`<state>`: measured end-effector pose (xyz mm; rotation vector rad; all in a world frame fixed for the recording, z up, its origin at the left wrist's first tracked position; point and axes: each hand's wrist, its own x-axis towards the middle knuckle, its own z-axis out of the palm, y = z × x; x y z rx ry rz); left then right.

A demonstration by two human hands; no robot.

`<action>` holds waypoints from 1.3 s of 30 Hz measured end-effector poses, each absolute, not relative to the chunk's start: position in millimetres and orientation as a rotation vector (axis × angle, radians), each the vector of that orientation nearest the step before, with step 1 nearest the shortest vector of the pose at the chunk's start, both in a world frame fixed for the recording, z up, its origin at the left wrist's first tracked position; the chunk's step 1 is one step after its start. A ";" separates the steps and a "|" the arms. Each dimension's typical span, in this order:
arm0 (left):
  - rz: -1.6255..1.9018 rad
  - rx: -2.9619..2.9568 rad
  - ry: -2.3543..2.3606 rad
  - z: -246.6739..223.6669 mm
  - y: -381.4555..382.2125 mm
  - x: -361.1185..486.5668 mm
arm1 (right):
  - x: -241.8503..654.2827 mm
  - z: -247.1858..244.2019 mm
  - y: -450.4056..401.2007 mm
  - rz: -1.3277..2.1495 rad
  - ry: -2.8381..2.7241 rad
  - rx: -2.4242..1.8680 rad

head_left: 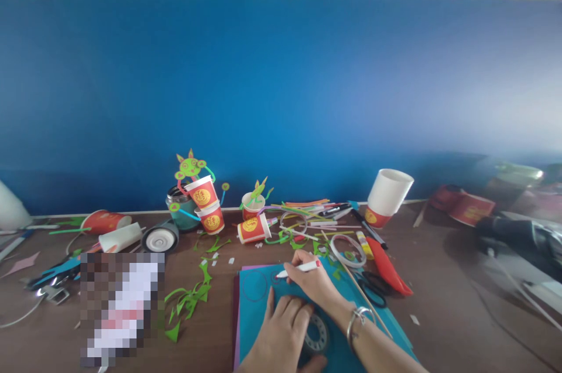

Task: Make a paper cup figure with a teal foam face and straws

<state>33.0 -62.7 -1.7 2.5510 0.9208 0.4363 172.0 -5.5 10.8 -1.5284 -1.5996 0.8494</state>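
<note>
While the right hand (314, 280) pinches the marker (304, 268) near the far edge of the blue paper (252, 323), the marker's long axis runs mostly sideways, tip leftward at a small circle (274, 277). Palm down left of the tape (324, 333), the left hand (280, 329) has its index extended just short of that tip, other fingers bunched; the right forearm (386, 342) slants across the paper's right edge.

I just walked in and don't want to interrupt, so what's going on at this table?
Someone's right hand holds a white marker, its tip at a small round outline on a blue sheet. A larger circle is drawn to its left. The left hand lies over the sheet, with a tape roll beside its fingers. Green scraps lie left of the sheet, and farther back a green cut-out figure tops two stacked paper cups.
</note>
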 end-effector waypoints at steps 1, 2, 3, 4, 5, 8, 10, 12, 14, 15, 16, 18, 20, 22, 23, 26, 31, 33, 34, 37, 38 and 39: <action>0.432 2.549 0.921 -1.4 -62.8 33.1 | 171.9 10.7 -5.4 0.864 -1.601 -1.526; 0.427 2.546 0.922 -1.2 -62.9 33.1 | 171.8 10.9 -5.3 0.873 -1.601 -1.524; 0.425 2.543 0.923 -0.9 -63.0 33.1 | 171.7 11.3 -5.4 0.877 -1.601 -1.525; 0.425 2.541 0.925 -0.6 -62.9 33.1 | 171.5 12.0 -5.6 0.878 -1.600 -1.527; 0.427 2.539 0.925 -0.4 -62.9 33.0 | 171.4 12.9 -5.9 0.877 -1.597 -1.532; 0.440 2.533 0.920 -0.5 -62.9 32.6 | 171.2 15.7 -7.5 0.874 -1.600 -1.540; 0.446 2.531 0.917 -0.9 -63.1 32.5 | 171.3 16.8 -8.6 0.877 -1.604 -1.539; 0.445 2.533 0.920 -1.0 -63.6 32.6 | 171.3 17.0 -9.2 0.879 -1.600 -1.535; 0.442 2.538 0.930 -0.6 -64.0 33.1 | 171.1 16.9 -9.4 0.880 -1.599 -1.533; 0.440 2.540 0.935 -0.3 -64.2 33.3 | 171.0 16.9 -9.3 0.884 -1.600 -1.532; 0.440 2.543 0.939 -0.1 -64.3 33.6 | 170.8 17.0 -9.1 0.888 -1.599 -1.532; 0.450 2.552 0.940 -0.1 -64.4 34.0 | 170.5 17.4 -8.7 0.892 -1.598 -1.534; 0.472 2.568 0.941 -0.6 -64.1 34.2 | 170.3 17.7 -8.5 0.886 -1.594 -1.539; 0.488 2.581 0.942 -1.2 -63.7 34.3 | 170.3 17.9 -8.5 0.875 -1.600 -1.541; 0.488 2.583 0.942 -1.4 -63.5 34.2 | 170.3 17.9 -8.6 0.872 -1.601 -1.543; 0.477 2.574 0.933 -1.7 -63.3 34.2 | 170.3 17.3 -8.6 0.877 -1.596 -1.535; 0.474 2.571 0.934 -4.6 -63.6 33.6 | 170.1 14.5 -7.0 0.882 -1.589 -1.524; 0.489 2.582 0.930 -6.2 -63.4 33.6 | 169.8 13.4 -6.4 0.879 -1.580 -1.529; 0.498 2.588 0.927 -6.8 -63.3 33.6 | 169.7 13.1 -6.3 0.885 -1.573 -1.525; 0.497 2.596 0.927 -7.7 -63.0 34.0 | 169.4 13.6 -6.5 0.912 -1.564 -1.495; 0.494 2.595 0.930 -7.9 -62.9 33.9 | 169.3 13.9 -6.7 0.912 -1.565 -1.494; 0.497 2.596 0.929 -8.3 -62.9 33.8 | 169.3 14.3 -6.9 0.906 -1.569 -1.498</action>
